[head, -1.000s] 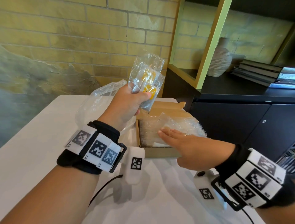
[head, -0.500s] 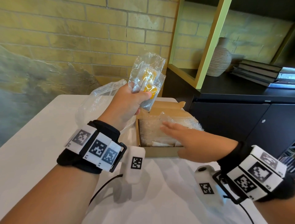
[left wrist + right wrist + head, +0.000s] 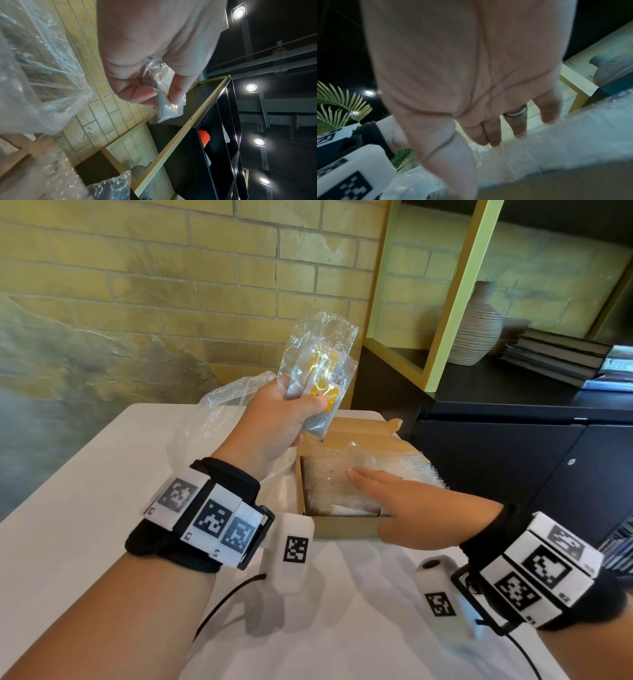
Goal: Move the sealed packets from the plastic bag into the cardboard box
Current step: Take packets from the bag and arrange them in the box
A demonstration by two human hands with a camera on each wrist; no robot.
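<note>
My left hand (image 3: 284,419) is raised above the back left corner of the cardboard box (image 3: 346,527) and grips a small bunch of clear sealed packets (image 3: 317,371) with yellow contents. The left wrist view shows thumb and fingers (image 3: 144,94) pinching that plastic (image 3: 164,97). My right hand (image 3: 387,491) lies flat with straight fingers on the row of packets in the box (image 3: 342,477); in the right wrist view its fingertips (image 3: 489,139) touch the packets (image 3: 556,146). The crumpled clear plastic bag (image 3: 212,419) lies on the table behind my left wrist.
The box stands on a white table (image 3: 68,525) against a yellow brick wall. Right of the table is a black cabinet (image 3: 513,460) with a ribbed vase (image 3: 474,333) and stacked books (image 3: 555,357). A yellow-green shelf frame (image 3: 448,302) rises behind the box.
My right hand has slid a little farther over the packets in the box. My left hand with its packets has stayed nearly still.
</note>
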